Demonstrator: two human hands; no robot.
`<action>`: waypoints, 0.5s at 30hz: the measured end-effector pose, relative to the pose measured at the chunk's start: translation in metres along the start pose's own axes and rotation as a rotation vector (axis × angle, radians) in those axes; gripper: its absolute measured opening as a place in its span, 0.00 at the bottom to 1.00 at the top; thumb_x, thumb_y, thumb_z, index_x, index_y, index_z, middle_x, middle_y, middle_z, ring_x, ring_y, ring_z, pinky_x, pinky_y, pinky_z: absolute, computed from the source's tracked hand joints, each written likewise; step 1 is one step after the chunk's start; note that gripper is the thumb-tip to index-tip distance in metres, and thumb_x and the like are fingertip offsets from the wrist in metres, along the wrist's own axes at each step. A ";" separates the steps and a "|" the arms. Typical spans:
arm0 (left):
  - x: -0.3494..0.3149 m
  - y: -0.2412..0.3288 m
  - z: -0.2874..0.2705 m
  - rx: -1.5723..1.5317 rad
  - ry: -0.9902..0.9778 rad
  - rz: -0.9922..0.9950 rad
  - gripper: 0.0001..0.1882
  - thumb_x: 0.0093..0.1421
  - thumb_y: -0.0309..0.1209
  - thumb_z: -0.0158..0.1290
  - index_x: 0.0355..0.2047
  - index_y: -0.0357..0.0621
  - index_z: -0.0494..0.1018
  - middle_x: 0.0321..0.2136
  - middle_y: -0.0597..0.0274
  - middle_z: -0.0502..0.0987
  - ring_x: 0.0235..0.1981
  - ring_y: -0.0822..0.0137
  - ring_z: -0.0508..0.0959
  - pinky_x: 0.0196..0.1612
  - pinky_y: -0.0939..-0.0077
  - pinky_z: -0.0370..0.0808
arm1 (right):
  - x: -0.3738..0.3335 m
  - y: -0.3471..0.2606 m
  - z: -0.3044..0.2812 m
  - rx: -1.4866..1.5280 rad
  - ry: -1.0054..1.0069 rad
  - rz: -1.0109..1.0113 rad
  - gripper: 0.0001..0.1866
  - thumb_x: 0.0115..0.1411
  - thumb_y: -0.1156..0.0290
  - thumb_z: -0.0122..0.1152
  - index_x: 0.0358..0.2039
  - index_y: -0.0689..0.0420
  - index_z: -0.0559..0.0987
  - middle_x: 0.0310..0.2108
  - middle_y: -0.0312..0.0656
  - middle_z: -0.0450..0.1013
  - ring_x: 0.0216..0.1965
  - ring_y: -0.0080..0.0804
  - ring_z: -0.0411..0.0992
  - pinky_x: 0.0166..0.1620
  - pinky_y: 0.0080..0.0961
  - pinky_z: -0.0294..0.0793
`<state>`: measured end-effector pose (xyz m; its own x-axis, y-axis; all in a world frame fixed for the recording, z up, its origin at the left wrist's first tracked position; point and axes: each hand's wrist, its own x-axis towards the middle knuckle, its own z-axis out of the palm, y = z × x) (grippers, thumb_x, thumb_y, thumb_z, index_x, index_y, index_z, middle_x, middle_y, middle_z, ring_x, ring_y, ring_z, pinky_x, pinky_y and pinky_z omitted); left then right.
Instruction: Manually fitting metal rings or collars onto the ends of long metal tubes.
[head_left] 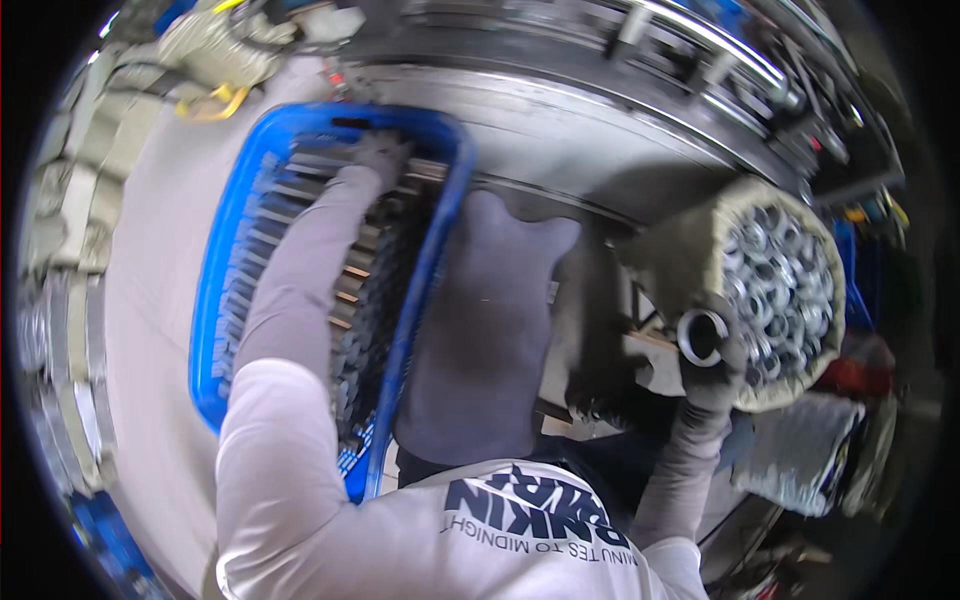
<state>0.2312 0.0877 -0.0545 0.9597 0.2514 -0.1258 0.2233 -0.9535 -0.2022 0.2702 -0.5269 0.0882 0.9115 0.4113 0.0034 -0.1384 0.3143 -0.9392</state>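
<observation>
My right hand (718, 375), in a grey glove, is closed on a shiny metal ring (688, 338) at the near-left rim of a pale sack. Several similar metal rings (778, 285) fill the sack (690, 225). My left hand (385, 155), also gloved, reaches into the far end of a long blue plastic basket (208, 330). Its fingers are blurred, and I cannot see what they hold. Rows of grey metal parts (300, 190) lie across the basket's left side, with darker metal pieces (375, 300) piled along its right side.
A grey apron or cloth (480, 330) covers my lap between basket and sack. A machine bed with metal rails (700, 50) runs along the far side. Stacked pale bundles (75, 220) line the left edge. A plastic-wrapped bundle (805, 450) sits beside the sack.
</observation>
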 end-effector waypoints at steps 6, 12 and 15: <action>-0.062 0.041 -0.127 -0.108 0.329 -0.023 0.16 0.52 0.32 0.63 0.42 0.46 0.78 0.43 0.49 0.79 0.48 0.47 0.81 0.49 0.55 0.79 | 0.014 0.017 0.030 0.389 0.040 0.261 0.32 0.69 0.50 0.59 0.64 0.62 0.75 0.50 0.51 0.80 0.44 0.40 0.81 0.46 0.35 0.83; -0.165 0.191 -0.266 -0.343 0.377 0.440 0.21 0.49 0.30 0.64 0.44 0.44 0.73 0.38 0.54 0.78 0.40 0.50 0.82 0.43 0.55 0.78 | 0.016 0.035 0.028 0.615 0.003 0.313 0.26 0.76 0.50 0.52 0.59 0.60 0.77 0.42 0.47 0.81 0.36 0.34 0.79 0.39 0.28 0.79; -0.184 0.246 -0.273 -0.299 0.324 0.499 0.19 0.49 0.35 0.65 0.39 0.46 0.73 0.35 0.57 0.78 0.39 0.57 0.83 0.41 0.61 0.79 | 0.004 0.032 0.047 0.055 0.156 0.165 0.26 0.80 0.54 0.39 0.53 0.61 0.80 0.38 0.41 0.80 0.35 0.30 0.78 0.43 0.24 0.77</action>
<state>0.1561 -0.2387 0.1835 0.9524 -0.2504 0.1737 -0.2684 -0.9592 0.0890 0.2516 -0.4751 0.0747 0.9231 0.3248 -0.2057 -0.3074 0.3020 -0.9024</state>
